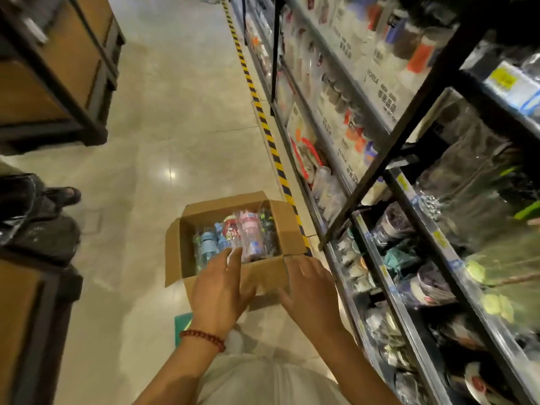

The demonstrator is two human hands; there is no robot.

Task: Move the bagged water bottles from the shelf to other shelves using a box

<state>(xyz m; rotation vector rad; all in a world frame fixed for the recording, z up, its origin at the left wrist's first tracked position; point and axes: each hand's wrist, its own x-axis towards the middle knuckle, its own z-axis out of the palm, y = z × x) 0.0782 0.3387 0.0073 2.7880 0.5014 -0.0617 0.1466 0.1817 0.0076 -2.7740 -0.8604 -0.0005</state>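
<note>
An open cardboard box (187, 229) sits on the floor of the aisle, flaps spread. Inside it lie several bagged water bottles (233, 239), blue, red and pink among them. My left hand (219, 290), with a red bead bracelet on the wrist, hovers over the box's near edge with fingers spread and straight. My right hand (309, 290) is held over the box's near right corner, fingers also spread, holding nothing. Whether either hand touches the box I cannot tell.
Metal shelves (388, 182) packed with bagged bottles and cups run along the right. Yellow-black hazard tape (263, 118) marks the floor at their foot. Wooden cabinets (55, 83) stand at the left, where another person's foot (65, 195) shows. A green mat (182, 328) lies under me.
</note>
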